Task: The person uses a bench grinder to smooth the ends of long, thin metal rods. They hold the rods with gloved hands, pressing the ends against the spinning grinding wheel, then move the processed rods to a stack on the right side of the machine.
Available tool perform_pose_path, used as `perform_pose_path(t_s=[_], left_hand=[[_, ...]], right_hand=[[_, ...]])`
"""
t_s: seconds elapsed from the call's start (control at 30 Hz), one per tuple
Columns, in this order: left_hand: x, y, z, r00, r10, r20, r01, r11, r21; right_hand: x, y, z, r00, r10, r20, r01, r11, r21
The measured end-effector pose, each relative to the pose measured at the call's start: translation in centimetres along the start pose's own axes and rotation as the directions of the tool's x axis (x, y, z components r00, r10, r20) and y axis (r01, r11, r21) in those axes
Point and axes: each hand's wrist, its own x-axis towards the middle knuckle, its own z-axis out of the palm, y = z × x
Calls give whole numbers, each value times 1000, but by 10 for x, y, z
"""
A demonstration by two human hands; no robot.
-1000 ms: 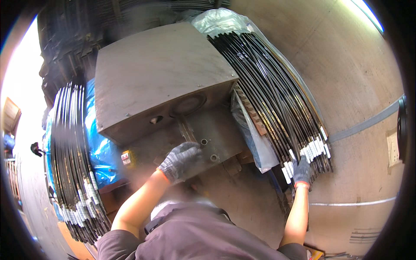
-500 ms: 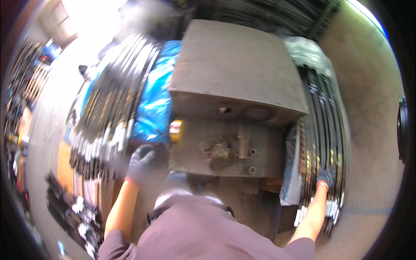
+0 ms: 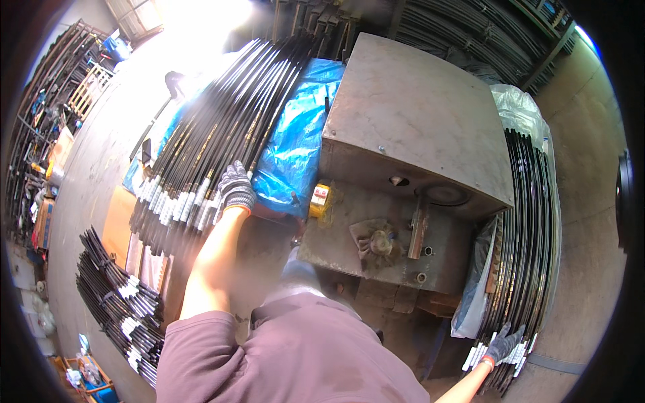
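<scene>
My left hand (image 3: 236, 188), in a grey striped knit glove, lies at the right edge of a fanned row of black rods (image 3: 222, 121) with white bands near their near ends. Its fingers stretch forward over the outermost rods. On the right, my right hand (image 3: 502, 345), in a dark grey glove with an orange cuff, rests on a second row of black rods (image 3: 523, 242), just by their white-banded ends. The fingers are spread, and neither hand visibly grasps a rod.
Between the rows stands a brown metal machine housing (image 3: 420, 114). On its lower ledge are a bunched cloth (image 3: 376, 240), a metal bar (image 3: 418, 232) and a yellow box (image 3: 320, 200). Blue sheeting (image 3: 295, 154) lies beside the left rods. More bundled rods (image 3: 121, 302) sit lower left.
My view has swung left. The left hand has come up from the gap onto the left rods; the right hand has slid toward the near ends of the right rods, its fingers now spread.
</scene>
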Motion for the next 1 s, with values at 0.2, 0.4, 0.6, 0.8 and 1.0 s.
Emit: perform_pose_path(t_s=[0.2, 0.4, 0.6, 0.8, 1.0], left_hand=[[19, 6, -13, 997, -32, 75, 35, 999, -31], [29, -3, -44, 948, -41, 317, 129, 956, -263], [17, 1, -41, 954, -6, 300, 126, 915, -382], [6, -12, -34, 964, 90, 252, 12, 927, -375], [-5, -20, -28, 988, 16, 157, 47, 921, -387]], right_hand=[[-54, 18, -35, 969, 220, 109, -240, 940, 243], [-70, 5, -48, 971, 187, 150, -203, 975, 93], [-62, 1, -15, 987, 96, 129, -120, 973, 197], [-50, -36, -32, 989, 53, 139, -91, 955, 282], [-41, -49, -33, 995, -49, 85, 11, 915, 403]])
